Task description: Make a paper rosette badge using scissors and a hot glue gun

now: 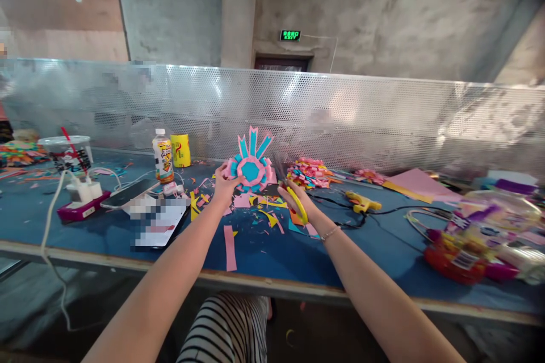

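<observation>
A pink and blue paper rosette (250, 171) is held up above the table by my left hand (225, 186), whose fingers pinch its left edge. Three forked strips stand up from the top of the rosette. My right hand (303, 202) is closed around the yellow handles of a pair of scissors (297, 204). The dark blades point up and away, just right of the rosette, and look blurred. Under both hands lie paper scraps in pink, yellow, blue and orange, with one long pink strip (230, 248) closer to the table's front edge.
On the blue table (264, 264), a yellow glue gun (361, 202) with black cords, a pile of paper pieces (309, 173) and pink sheets (421, 184) lie rightward. Plastic packages (464, 249) sit far right. Leftward are a bottle (162, 156), phones and a purple power strip (84, 206).
</observation>
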Tool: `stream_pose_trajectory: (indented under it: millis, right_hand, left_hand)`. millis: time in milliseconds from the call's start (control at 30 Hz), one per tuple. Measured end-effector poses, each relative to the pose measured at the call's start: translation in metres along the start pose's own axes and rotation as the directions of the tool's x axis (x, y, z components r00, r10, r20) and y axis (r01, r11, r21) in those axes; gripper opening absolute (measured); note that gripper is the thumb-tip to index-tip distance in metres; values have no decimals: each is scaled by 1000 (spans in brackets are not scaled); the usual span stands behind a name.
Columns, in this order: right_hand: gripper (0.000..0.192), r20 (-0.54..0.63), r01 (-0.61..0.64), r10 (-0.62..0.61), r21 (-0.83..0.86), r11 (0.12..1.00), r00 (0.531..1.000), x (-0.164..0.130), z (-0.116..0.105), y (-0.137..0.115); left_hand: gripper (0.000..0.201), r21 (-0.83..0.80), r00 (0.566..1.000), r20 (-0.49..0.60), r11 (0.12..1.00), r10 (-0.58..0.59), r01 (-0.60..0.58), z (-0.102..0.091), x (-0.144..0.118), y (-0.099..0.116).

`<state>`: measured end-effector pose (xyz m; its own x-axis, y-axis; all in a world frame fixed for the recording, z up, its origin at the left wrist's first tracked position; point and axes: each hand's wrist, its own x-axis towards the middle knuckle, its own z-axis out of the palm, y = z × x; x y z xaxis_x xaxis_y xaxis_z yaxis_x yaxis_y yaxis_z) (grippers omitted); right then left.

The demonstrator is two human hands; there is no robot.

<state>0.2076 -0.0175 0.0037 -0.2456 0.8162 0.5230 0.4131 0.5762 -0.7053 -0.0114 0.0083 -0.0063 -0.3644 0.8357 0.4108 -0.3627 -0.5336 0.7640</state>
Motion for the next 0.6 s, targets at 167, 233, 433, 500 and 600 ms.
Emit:
stream_pose_trajectory:
  millis: [167,233,433,500,600]
  right_hand:
    - [32,131,27,2,-221,975,991,0,7,-8]
    - [35,105,7,16,-217,976,994,0,7,-11]
    - [42,71,-106,111,-73,992,991,-4,-1,-20]
    - [42,100,-123,126,-38,992,987,-6,-6,-23]
    - [41,180,-150,147,-2,989,973,-9,-14,-26]
  left_hand:
    - [74,-16,999,34,1000,-18,19,1,0,3]
    - [74,-40,997,68,998,-42,45,1,-1,5]
    - [73,-40,992,93,995,-87,91,-1,-1,12]
    - [71,-32,982,154,993,-106,112,-4,0,16]
    - [67,4,962,252,994,-106,109,-8,3,22]
